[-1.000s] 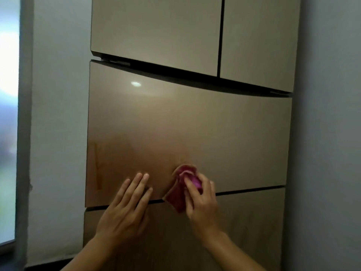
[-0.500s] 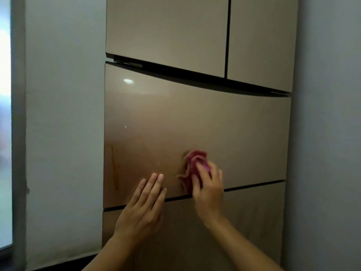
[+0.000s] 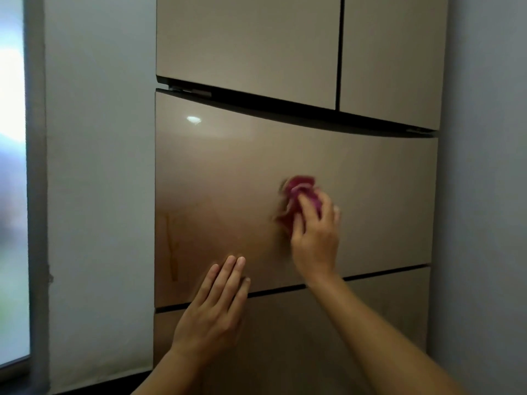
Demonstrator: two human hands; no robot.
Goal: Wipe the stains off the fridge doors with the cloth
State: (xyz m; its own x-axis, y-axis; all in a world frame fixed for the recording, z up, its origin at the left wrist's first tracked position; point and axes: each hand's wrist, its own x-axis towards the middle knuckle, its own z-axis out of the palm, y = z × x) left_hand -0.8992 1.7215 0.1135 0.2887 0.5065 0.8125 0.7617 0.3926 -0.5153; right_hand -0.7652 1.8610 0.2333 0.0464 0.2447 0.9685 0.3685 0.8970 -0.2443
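The right hand [image 3: 313,240] is gripping a bunched magenta cloth [image 3: 299,189], fingers curled over it, and pressing it against the middle fridge door [image 3: 356,172], right of the panel's centre. The cloth's edges are blurring. The left hand [image 3: 216,303] is lying flat, fingers straight and together, on the same door's lower edge, holding nothing.

By my reading the wiping is only partway along. A brownish vertical streak [image 3: 171,246] is showing near the door's left edge, well apart from the cloth. The door is looking smooth, glossy and champagne-coloured, and is reflecting a lamp; the cloth is looking soft and crumpled. The two upper doors [image 3: 248,44] and the lower drawer [image 3: 370,323] are showing no marks I can make out.
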